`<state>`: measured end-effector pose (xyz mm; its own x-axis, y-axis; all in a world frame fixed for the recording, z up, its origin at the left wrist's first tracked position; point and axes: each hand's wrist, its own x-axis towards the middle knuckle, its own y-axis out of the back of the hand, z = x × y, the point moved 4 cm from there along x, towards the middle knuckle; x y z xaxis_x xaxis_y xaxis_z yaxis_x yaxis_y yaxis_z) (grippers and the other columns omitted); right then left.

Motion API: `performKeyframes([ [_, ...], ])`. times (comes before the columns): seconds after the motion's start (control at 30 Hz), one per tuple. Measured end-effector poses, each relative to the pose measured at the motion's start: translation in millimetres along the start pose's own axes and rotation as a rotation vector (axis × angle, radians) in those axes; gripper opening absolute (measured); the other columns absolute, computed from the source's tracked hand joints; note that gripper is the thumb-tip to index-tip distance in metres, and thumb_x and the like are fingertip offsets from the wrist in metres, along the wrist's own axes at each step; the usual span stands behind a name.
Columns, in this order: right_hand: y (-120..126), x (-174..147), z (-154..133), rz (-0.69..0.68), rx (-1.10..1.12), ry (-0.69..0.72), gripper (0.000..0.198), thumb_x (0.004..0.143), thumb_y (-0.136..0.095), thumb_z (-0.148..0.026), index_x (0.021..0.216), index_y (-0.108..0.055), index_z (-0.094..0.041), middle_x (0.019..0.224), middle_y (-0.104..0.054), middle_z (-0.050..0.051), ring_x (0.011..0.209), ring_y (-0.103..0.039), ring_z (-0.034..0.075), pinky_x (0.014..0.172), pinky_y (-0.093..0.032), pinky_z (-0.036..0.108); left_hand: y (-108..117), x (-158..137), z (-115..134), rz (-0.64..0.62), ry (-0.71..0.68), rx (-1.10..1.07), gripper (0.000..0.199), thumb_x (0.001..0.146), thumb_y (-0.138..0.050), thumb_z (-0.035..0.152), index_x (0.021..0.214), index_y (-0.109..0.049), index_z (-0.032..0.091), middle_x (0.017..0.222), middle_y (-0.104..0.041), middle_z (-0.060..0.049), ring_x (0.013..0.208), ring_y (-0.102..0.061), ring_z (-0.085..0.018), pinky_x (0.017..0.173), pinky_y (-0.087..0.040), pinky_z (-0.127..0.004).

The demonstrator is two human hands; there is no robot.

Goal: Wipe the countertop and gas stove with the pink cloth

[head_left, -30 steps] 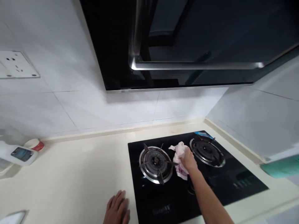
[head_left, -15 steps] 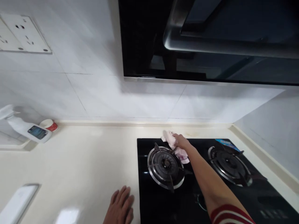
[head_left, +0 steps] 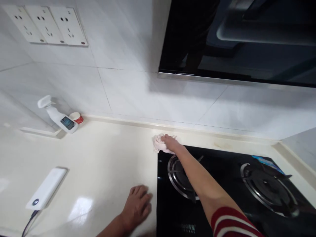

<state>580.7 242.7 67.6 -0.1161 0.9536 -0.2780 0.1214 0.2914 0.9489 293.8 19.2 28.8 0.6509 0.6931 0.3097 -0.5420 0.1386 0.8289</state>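
Note:
A pale pink cloth (head_left: 161, 144) is bunched under my right hand (head_left: 170, 143), whose fingers are closed on it. It lies at the back left corner of the black gas stove (head_left: 164, 204), partly over the glass edge and partly on the counter. My right forearm reaches across the left burner (head_left: 176, 179) and hides part of it. Left of the stove, my left hand (head_left: 138, 204) rests on the cream counter (head_left: 108, 184), palm down with its fingers somewhat spread and nothing held.
A white spray bottle (head_left: 60, 117) and a red and white paper cup (head_left: 77, 118) stand by the back wall. At left lies a white power bank (head_left: 48, 187) with a cable (head_left: 31, 220). The range hood (head_left: 237, 59) overhangs the stove. The right burner (head_left: 268, 187) has a raised pan support.
My right hand has moved the cloth left, from behind the left burner to the stove's back left corner. The view has turned left. My left hand still rests on the counter.

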Motion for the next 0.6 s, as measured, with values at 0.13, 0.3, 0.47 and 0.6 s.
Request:
performKeyframes([
  [0.13,-5,-12,-35,0.038,-0.037,0.012,0.05,0.082,-0.057,-0.004,0.129,-0.055,-0.019,0.126,-0.052,0.012,0.107,-0.051,0.022,0.091,-0.038,0.031,6,21,-33,0.128,0.1,0.059,0.029,0.086,-0.054,0.017,0.114,-0.064,0.022,0.124,-0.062,-0.012,0.114,-0.057,-0.026,0.091,-0.05,-0.043],
  [0.3,-20,-43,-64,0.13,-0.063,-0.076,0.047,0.087,-0.05,-0.002,0.133,-0.053,-0.012,0.131,-0.049,0.019,0.112,-0.049,0.028,0.097,-0.038,0.039,6,28,-60,0.189,0.221,0.203,0.034,0.092,-0.056,0.025,0.126,-0.059,0.021,0.138,-0.056,-0.014,0.129,-0.049,-0.032,0.103,-0.045,-0.05],
  [0.47,-46,-82,-107,0.195,-0.044,-0.062,0.04,0.095,-0.043,-0.009,0.132,-0.057,-0.017,0.132,-0.051,0.018,0.114,-0.049,0.028,0.101,-0.038,0.042,7,23,-63,0.211,0.221,0.096,0.051,0.096,-0.054,0.035,0.145,-0.042,0.023,0.138,-0.055,-0.013,0.131,-0.049,-0.029,0.108,-0.043,-0.051],
  [0.6,-67,-110,-137,0.225,-0.026,-0.041,0.04,0.096,-0.047,-0.012,0.134,-0.059,-0.021,0.135,-0.052,0.018,0.117,-0.05,0.029,0.103,-0.039,0.045,11,18,-70,0.329,0.241,-0.056,0.056,0.1,-0.046,0.037,0.152,-0.029,0.028,0.14,-0.052,-0.014,0.131,-0.049,-0.026,0.109,-0.044,-0.05],
])
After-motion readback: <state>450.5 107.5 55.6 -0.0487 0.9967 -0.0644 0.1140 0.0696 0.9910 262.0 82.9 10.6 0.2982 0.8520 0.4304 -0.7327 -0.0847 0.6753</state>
